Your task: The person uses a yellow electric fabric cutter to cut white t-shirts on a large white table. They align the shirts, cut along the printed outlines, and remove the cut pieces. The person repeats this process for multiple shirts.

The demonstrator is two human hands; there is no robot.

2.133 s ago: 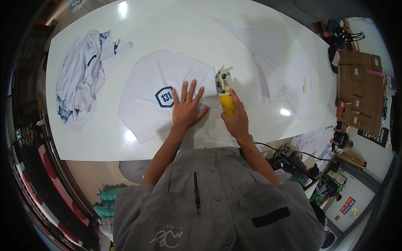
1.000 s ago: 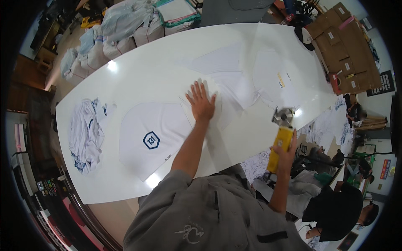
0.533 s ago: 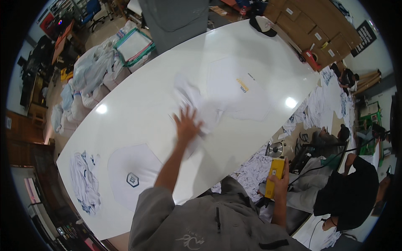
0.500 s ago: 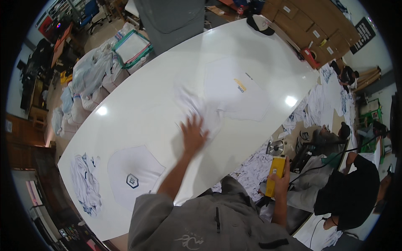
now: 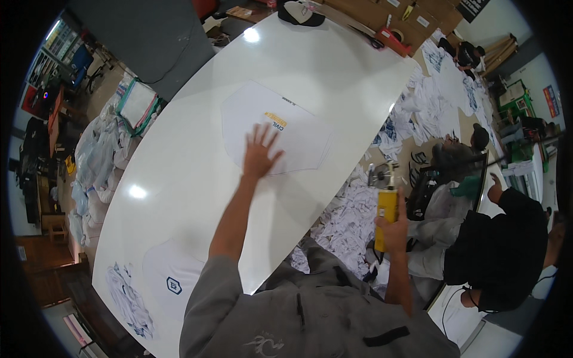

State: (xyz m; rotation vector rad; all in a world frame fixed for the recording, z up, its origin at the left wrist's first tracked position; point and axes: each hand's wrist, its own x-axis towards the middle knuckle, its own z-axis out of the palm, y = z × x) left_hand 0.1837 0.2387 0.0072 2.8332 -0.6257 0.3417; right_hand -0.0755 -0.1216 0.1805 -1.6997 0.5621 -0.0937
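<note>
My left hand (image 5: 261,154) reaches across the white table (image 5: 149,224), fingers spread over a flat white fabric panel (image 5: 298,146) with small printed lettering. My right hand (image 5: 394,232) grips a yellow electric fabric cutter (image 5: 387,203), its round metal head raised beyond the table's right edge, above floor scraps. A second white panel (image 5: 160,262) with a dark blue badge lies at the lower left, beside crumpled white garments (image 5: 131,304).
A cap (image 5: 298,15), scissors (image 5: 373,40) and cardboard (image 5: 418,21) are at the far end. Wrapped sacks (image 5: 98,149) stand left of the table. Fabric scraps (image 5: 343,221) cover the floor at right, where a co-worker in black (image 5: 495,250) and other people sit.
The view has turned rightward along the table. The cutter has left the badge panel's edge. My left hand moved to the lettered panel, and the loose middle fabric is gone from the table.
</note>
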